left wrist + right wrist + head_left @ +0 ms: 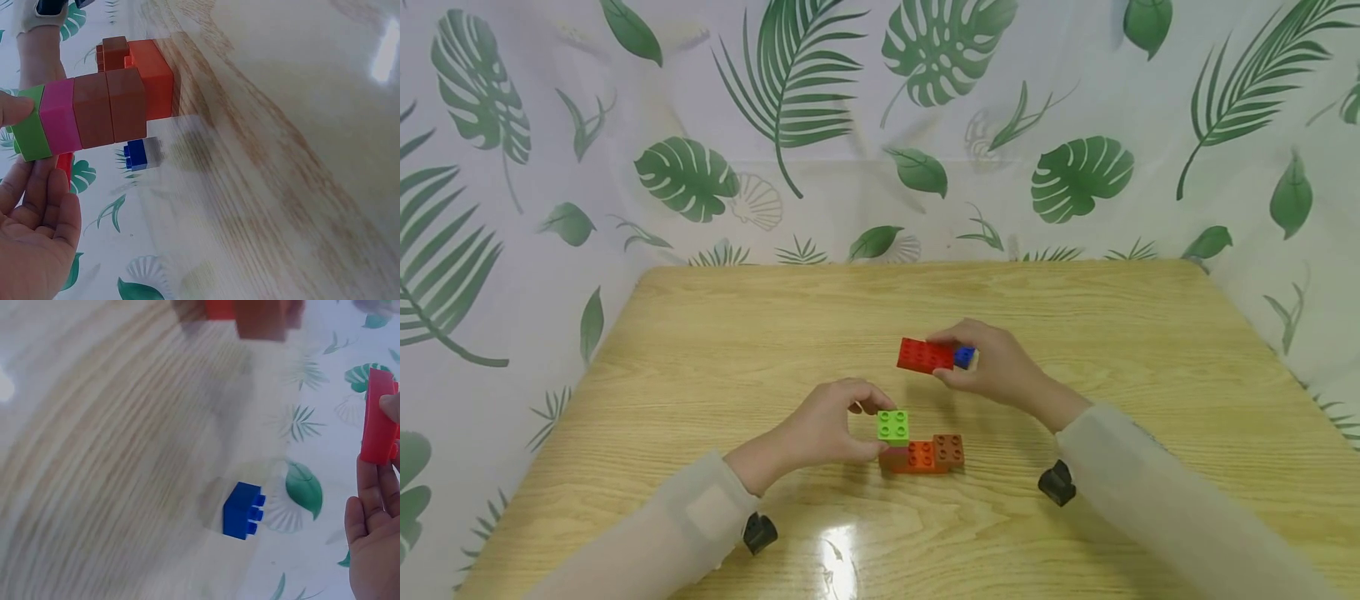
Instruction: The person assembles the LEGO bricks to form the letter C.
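Note:
My left hand (827, 423) pinches the lime green brick (892, 427) between thumb and fingers. That brick tops a column, with a magenta brick (60, 117) under it and two brown bricks (111, 107) below that. The column stands on one end of an orange brick (921, 457); another brown brick (949, 448) sits on its other end. Farther back, my right hand (996, 362) grips a flat red brick (917, 355) by one end, raised above the table. A blue brick (240, 512) stands on the table, partly hidden behind the right hand in the head view.
The wooden table (737, 333) runs back to a hanging white cloth (850, 208) with green leaf prints. Black wrist devices (1057, 483) show beside both sleeves. Light glares off the table's front (837, 558).

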A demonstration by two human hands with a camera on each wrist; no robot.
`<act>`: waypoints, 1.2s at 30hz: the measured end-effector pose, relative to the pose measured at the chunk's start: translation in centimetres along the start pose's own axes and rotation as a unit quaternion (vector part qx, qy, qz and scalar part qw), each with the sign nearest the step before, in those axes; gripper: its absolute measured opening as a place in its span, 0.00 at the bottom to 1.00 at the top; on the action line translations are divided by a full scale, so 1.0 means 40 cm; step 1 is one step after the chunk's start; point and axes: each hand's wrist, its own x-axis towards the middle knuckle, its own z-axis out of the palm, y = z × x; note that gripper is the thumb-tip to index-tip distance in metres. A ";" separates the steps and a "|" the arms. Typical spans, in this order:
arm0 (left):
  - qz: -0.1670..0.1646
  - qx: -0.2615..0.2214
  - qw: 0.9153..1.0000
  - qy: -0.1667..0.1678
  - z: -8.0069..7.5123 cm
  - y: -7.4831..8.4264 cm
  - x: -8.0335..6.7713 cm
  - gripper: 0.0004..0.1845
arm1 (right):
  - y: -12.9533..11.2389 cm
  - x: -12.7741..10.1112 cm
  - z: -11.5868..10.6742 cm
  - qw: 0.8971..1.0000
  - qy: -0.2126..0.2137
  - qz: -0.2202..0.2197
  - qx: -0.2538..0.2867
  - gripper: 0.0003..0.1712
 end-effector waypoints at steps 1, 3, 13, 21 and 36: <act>0.000 0.000 1.000 0.001 0.000 0.000 0.000 0.19 | -0.005 -0.005 -0.005 1.000 0.001 -0.004 0.001 0.23; 0.002 0.002 1.000 0.002 0.000 0.000 -0.001 0.19 | -0.016 -0.015 -0.015 1.000 0.003 -0.013 0.011 0.22; 0.009 0.003 1.000 0.004 0.002 -0.004 0.000 0.18 | -0.065 -0.053 -0.046 0.996 -0.007 -0.076 0.045 0.21; 0.012 0.010 1.000 0.005 0.002 -0.005 -0.001 0.19 | -0.110 -0.065 -0.049 0.992 -0.064 -0.082 0.069 0.20; -0.002 0.001 1.000 0.010 0.002 -0.001 -0.006 0.19 | -0.143 -0.062 -0.066 0.989 -0.125 -0.068 0.044 0.19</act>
